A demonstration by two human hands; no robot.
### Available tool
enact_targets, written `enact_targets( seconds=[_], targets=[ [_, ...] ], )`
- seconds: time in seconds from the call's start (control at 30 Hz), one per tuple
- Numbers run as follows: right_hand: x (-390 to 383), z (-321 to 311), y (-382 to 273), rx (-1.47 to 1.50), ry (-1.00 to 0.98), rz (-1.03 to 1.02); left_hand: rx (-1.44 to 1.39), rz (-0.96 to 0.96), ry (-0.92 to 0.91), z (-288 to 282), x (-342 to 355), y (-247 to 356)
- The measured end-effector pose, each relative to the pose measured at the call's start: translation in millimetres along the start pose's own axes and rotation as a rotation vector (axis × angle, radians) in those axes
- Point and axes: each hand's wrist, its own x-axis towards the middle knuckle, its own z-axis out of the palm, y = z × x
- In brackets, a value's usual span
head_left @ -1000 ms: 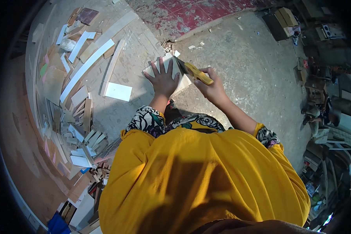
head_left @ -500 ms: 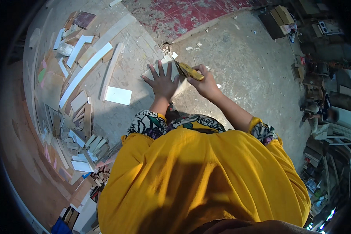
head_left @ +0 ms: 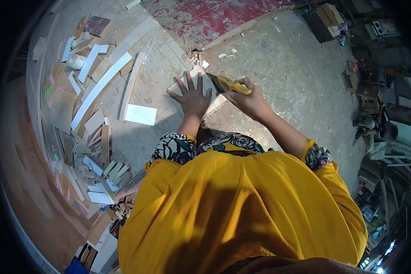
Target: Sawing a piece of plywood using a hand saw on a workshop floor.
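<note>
My left hand [head_left: 194, 101] lies flat with spread fingers on a pale flat board [head_left: 216, 103]. In my right hand [head_left: 254, 102] is a handsaw [head_left: 234, 86] with a yellow handle, its fingers wrapped round the grip. The dark blade slants toward the board's right side, next to my left hand; its exact contact with the board is hard to make out. Small light chips [head_left: 205, 64] lie just beyond the board's far end.
On the left are a white rectangular panel [head_left: 140, 114], a long wooden strip [head_left: 132, 86], a curved white strip [head_left: 98, 91] and a heap of wood offcuts [head_left: 95, 137]. Cardboard boxes [head_left: 329, 18] stand at far right. Another person [head_left: 374, 125] sits at the right edge.
My right hand and the saw have shifted to the right and slightly nearer to me. My left hand stays pressed on the board, with only a slight shift in view.
</note>
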Motion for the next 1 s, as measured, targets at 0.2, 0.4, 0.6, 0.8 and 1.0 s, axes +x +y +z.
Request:
enact_targets(
  seconds=[0.2, 0.4, 0.6, 0.8, 1.0],
  targets=[
    [-5.8, 1.0, -7.3, -0.180, 0.059, -0.096, 0.008, 0.023, 0.043, -1.4, 3.6, 2.3],
    [-15.7, -8.4, -28.2, -0.071, -0.042, 0.069, 0.013, -0.013, -0.030, 1.0, -1.1, -1.9],
    [-25.1, 0.9, -24.8, -0.264, -0.010, -0.030, -0.015, 0.063, 0.034, -0.5, -2.0, 0.7],
    [25.8, 20.0, 10.9, -0.210, 0.053, -0.048, 0.008, 0.058, 0.034, 4.1, 0.0, 4.4],
    [-23.1, -17.1, -23.0, -0.052, -0.061, 0.100, -0.012, 0.053, 0.064, 3.1, -2.8, -2.7]
  ],
)
